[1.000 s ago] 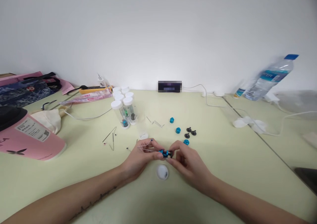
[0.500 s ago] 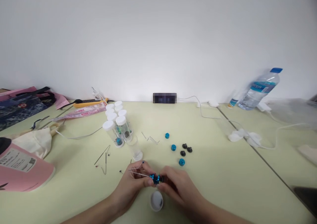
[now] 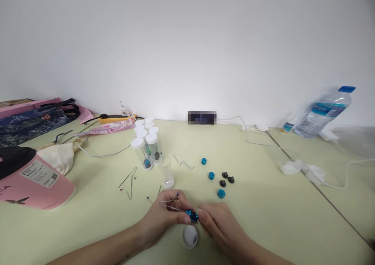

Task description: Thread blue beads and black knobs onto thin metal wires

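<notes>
My left hand (image 3: 164, 214) is closed, pinching a small shiny blue part (image 3: 191, 215) between thumb and fingers. A thin bent metal rod (image 3: 172, 207) with a dark tip runs across that palm to the blue part. At the part's right end, my right hand (image 3: 218, 220) has its thumb and index finger pressed together; whatever is between them is hidden. Just below both hands sits a small white cap (image 3: 190, 236) with something dark inside. An uncapped clear tube (image 3: 167, 175) stands beyond my left hand.
Several white-capped tubes (image 3: 142, 148) stand left of centre. Loose bent rods (image 3: 131, 187) lie before them. Blue knobs (image 3: 211, 175) and black flanged pieces (image 3: 225, 175) are right of centre. A pink cup (image 3: 43, 183) is at left, a water bottle (image 3: 325, 112) at the back right.
The view has swung left, so everything sits further right in it. My right hand's fingers have closed tighter at the end of the blue part, covering the dark piece seen there before.
</notes>
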Action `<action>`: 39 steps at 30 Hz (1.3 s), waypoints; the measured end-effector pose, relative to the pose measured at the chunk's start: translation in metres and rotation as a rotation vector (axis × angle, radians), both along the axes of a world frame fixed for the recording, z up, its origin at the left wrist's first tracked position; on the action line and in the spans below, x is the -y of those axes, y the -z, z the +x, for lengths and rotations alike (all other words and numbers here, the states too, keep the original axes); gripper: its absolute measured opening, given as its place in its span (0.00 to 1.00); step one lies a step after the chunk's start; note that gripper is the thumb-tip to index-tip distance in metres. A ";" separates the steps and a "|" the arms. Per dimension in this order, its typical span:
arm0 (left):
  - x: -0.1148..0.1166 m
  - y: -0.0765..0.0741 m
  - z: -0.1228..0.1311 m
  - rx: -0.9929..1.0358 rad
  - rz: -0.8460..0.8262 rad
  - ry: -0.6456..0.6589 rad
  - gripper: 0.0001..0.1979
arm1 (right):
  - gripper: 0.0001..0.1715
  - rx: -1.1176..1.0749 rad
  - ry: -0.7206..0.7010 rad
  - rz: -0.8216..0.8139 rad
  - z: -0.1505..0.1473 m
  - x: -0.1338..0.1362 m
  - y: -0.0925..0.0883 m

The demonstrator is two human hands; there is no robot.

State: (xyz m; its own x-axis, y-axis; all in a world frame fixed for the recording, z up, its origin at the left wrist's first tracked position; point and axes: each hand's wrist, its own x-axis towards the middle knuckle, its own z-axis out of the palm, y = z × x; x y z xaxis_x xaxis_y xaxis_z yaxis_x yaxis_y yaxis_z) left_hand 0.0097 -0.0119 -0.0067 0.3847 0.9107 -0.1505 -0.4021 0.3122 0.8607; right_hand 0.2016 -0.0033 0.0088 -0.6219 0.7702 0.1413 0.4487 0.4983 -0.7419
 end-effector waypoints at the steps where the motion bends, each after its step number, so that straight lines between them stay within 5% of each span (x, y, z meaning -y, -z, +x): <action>1: -0.001 -0.001 0.000 0.001 -0.001 0.001 0.11 | 0.24 0.003 0.017 0.010 0.000 0.001 0.000; 14: -0.003 -0.008 0.000 -0.024 0.054 0.008 0.09 | 0.02 -0.177 0.036 0.104 0.005 0.006 0.006; 19: -0.002 -0.010 0.002 -0.050 0.077 -0.015 0.10 | 0.03 -0.226 0.046 0.073 0.006 0.008 0.010; 23: -0.002 -0.008 0.002 -0.036 0.073 -0.025 0.09 | 0.13 -0.225 0.116 -0.089 0.008 0.006 0.008; 28: -0.003 -0.007 0.003 -0.047 0.056 -0.035 0.09 | 0.25 -0.140 0.095 -0.043 0.008 0.002 0.001; 39: -0.003 -0.005 0.008 -0.049 0.061 -0.091 0.08 | 0.02 -0.159 0.130 0.006 0.011 0.007 0.011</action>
State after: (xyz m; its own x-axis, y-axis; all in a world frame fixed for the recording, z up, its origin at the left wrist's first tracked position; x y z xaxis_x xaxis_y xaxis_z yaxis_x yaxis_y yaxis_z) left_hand 0.0174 -0.0088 -0.0019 0.2939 0.9495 -0.1099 -0.3833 0.2224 0.8964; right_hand 0.2129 -0.0098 -0.0018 -0.4866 0.8416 0.2345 0.3875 0.4484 -0.8055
